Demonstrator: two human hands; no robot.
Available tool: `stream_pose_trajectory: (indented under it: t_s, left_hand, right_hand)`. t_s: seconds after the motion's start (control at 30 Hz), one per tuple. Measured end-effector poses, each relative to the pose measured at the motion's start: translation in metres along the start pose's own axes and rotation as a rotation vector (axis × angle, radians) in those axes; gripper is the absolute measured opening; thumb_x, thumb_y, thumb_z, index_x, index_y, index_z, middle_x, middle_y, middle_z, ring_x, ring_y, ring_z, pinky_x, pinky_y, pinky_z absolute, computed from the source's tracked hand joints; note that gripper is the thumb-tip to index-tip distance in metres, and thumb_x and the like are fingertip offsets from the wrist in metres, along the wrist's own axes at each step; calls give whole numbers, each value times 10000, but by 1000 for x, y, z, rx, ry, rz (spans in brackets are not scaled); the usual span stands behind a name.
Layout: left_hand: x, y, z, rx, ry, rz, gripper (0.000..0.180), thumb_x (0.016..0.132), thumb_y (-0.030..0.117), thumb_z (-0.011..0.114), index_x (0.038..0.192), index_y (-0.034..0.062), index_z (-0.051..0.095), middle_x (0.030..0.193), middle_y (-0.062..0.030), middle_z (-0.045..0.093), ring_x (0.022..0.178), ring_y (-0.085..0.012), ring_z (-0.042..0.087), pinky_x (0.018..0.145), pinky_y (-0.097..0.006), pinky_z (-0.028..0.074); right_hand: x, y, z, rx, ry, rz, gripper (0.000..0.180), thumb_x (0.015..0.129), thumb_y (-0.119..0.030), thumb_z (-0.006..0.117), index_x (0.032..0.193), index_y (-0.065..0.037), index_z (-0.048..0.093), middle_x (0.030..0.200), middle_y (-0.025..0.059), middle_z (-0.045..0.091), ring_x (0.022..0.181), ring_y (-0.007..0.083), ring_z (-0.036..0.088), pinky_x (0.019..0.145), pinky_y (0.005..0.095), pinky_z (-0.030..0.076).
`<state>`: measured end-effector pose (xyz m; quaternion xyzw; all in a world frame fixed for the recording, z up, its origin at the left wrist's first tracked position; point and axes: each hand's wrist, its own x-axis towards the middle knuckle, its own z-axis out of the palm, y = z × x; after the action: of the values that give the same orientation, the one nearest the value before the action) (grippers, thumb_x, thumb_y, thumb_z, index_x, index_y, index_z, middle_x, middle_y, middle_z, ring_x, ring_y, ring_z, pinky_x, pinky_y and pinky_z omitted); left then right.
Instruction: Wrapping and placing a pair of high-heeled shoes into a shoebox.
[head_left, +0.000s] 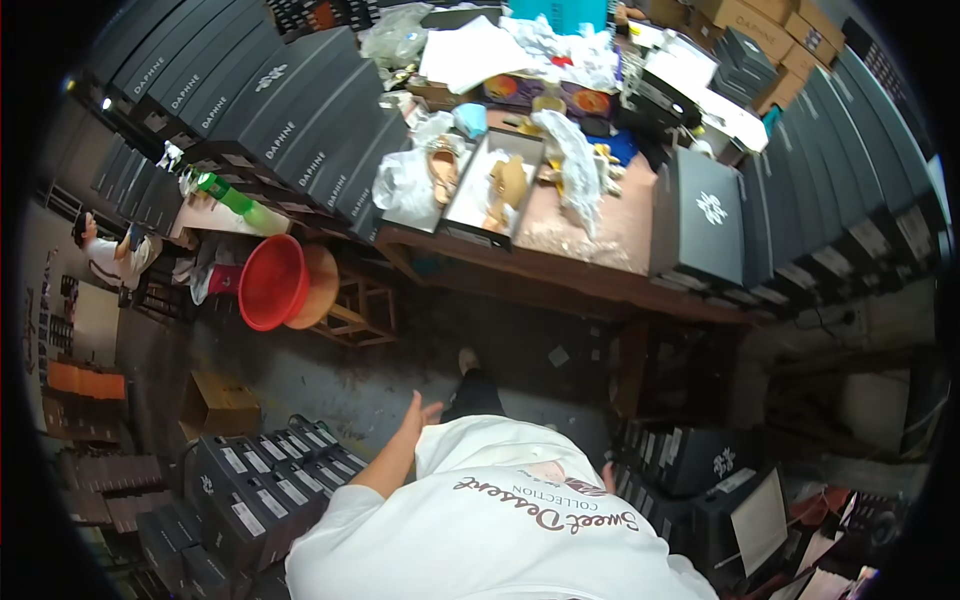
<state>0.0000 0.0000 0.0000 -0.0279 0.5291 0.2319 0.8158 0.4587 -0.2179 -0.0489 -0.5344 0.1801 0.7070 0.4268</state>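
Note:
My left hand (424, 409) hangs beside my white shirt with its fingers apart and nothing in it. Of my right hand (608, 478) only a sliver shows at the shirt's other side, near dark shoe boxes; its fingers are mostly hidden. Ahead, on the worktable (620, 235), an open shoe box (462, 213) holds a tan shoe (508, 185) on white paper. Left of it, another tan shoe (443, 172) lies beside crumpled white wrapping (405, 183). Both hands are well apart from the table.
Dark shoe boxes are stacked on the table's left (300, 130) and right (840, 200). A red basin (273, 283) leans by a wooden stool (357, 312). More boxes (265, 485) stand low at my left. A seated person (108, 258) is at far left.

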Motion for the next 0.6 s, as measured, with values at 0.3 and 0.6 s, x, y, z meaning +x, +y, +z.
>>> stream_pose_trajectory:
  t_s: [0.3,0.6]
  left_hand:
    - [-19,230,140,617,97,788,253,896,256,611,806,25,661,812,-54,660,786,-103,584,752,-273,448]
    - [22,302,234,808,-160,918,255,890,74,605,1129,-8,574,987,-34,616,895,-90,577,819,-218,466]
  right_hand:
    - [1,-276,431,-632,-114,-896,200,929,-235,560,981,-49,609,850,18,611,770,96,598,653,236,498]
    - [78,-300,577,-1277,-54,-1177,461,828,-149,639,1255,-51,496,1217,209,520,1034,306,583,837,365,499]
